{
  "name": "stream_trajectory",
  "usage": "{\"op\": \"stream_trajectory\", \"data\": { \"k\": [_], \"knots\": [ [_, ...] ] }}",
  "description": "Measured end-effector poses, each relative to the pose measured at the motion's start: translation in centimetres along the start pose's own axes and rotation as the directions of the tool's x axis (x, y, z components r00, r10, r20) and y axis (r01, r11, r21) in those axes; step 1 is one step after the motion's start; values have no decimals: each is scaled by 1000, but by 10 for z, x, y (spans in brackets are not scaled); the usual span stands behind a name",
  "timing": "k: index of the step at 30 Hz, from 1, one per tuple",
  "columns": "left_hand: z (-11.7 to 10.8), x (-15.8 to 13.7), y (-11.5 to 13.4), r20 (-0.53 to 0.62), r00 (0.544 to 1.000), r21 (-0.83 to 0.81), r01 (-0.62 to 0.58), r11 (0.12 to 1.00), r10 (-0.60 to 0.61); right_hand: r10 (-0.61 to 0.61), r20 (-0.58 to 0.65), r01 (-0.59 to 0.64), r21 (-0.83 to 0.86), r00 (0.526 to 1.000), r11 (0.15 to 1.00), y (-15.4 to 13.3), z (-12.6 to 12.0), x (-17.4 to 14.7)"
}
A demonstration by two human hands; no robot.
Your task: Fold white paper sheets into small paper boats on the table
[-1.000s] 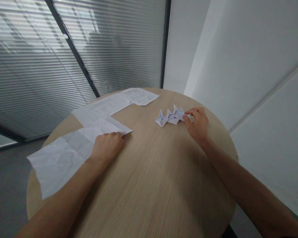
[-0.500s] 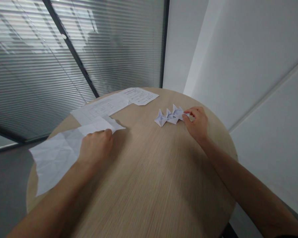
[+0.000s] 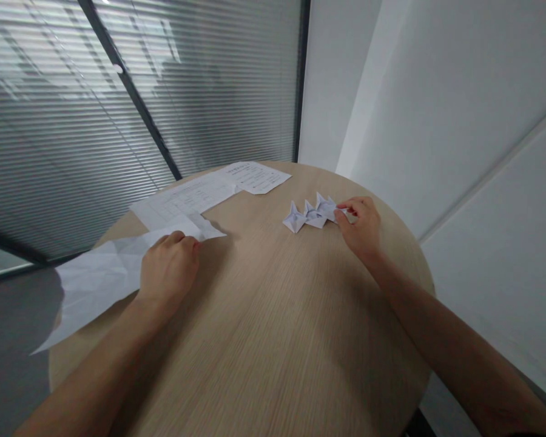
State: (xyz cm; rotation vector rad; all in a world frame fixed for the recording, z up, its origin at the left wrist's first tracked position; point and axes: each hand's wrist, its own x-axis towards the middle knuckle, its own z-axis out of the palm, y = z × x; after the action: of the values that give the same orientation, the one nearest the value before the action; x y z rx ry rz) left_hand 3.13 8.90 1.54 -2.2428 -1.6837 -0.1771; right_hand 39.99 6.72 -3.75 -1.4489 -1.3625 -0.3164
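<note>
The left hand point(image 3: 170, 264), fingers curled tight, grips a creased sheet point(image 3: 100, 273) overhanging the left edge of the table point(image 3: 264, 340), while the right hand point(image 3: 361, 227), fingertips nearly together, pinches folded papers point(image 3: 316, 213) toward the far right edge.

blinds point(image 3: 241, 91) and a white wall point(image 3: 459, 103) stood beyond a round table point(image 3: 273, 315)

the blinds filled the upper left, crossed by a slanting dark bar point(image 3: 139, 105) bearing a small white piece point(image 3: 117, 68). printed sheets point(image 3: 259, 178) lay near the table's far edge, around upper centre. grey floor point(image 3: 9, 328) showed at lower left.
</note>
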Motion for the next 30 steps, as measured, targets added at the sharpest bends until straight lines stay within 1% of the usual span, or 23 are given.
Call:
{"op": "stream_trajectory", "data": {
  "k": [2, 7, 8, 10, 11, 12, 14, 15, 17, 18, 19, 22, 25, 27, 28, 29, 30],
  "knots": [
    [0, 0, -1, -12, 1000, -35, 3, 999, -3, 3, -1, -3, -2, 1000, 1000, -1, 0, 0],
    [-8, 0, -5, -122, 991, -90, 47, 995, -58, 11, 1, -11, -2, 1000, 1000, -1, 1, 0],
    [-11, 0, -5, -149, 987, -86, 54, 995, -66, 9, -1, -9, -1, 1000, 1000, -1, 1, 0],
    [-17, -1, -6, -245, 967, -77, 54, 996, -71, 3, -3, -3, -4, 1000, 1000, -1, 1, 0],
    [-20, -2, -5, -308, 950, -78, 28, 997, -51, 2, -5, -2, -7, 1000, 1000, -2, 1, 0],
    [-23, -4, -4, -362, 932, -85, -27, 996, -5, 1, -10, -1, -8, 1000, 1000, -2, 0, 1],
    [-26, -12, 0, -432, 891, -115, -206, 972, 137, 2, -22, -2, -7, 1000, 1000, -3, -1, 2],
    [-27, -17, 2, -434, 873, -139, -308, 941, 222, 4, -31, -5, -4, 999, 1000, -3, -2, 2],
    [-24, -28, 4, -417, 829, -191, -481, 856, 372, 14, -54, -13, 10, 998, 1000, -3, -3, 4],
    [-21, -34, 3, -392, 812, -221, -540, 812, 433, 20, -66, -18, 21, 998, 1000, -3, -4, 5],
    [-18, -41, 2, -355, 806, -258, -571, 780, 473, 26, -77, -24, 34, 997, 999, -3, -5, 6],
    [-6, -59, -5, -244, 795, -393, -604, 693, 555, 41, -87, -35, 64, 995, 997, -3, -6, 8],
    [1, -74, -12, -171, 771, -500, -605, 620, 614, 22, -54, -17, 94, 998, 995, -10, -8, 9],
    [0, -82, -13, -124, 762, -550, -586, 595, 636, -37, 17, 34, 135, 999, 990, -21, -9, 5],
    [-3, -85, -14, -94, 757, -566, -575, 591, 646, -87, 78, 73, 163, 993, 984, -28, -9, 2],
    [-7, -86, -14, -59, 751, -573, -565, 593, 658, -159, 159, 127, 195, 974, 972, -37, -9, -3],
    [-11, -86, -14, -31, 743, -573, -561, 597, 669, -242, 254, 185, 228, 936, 956, -47, -8, -9]
  ]
}}
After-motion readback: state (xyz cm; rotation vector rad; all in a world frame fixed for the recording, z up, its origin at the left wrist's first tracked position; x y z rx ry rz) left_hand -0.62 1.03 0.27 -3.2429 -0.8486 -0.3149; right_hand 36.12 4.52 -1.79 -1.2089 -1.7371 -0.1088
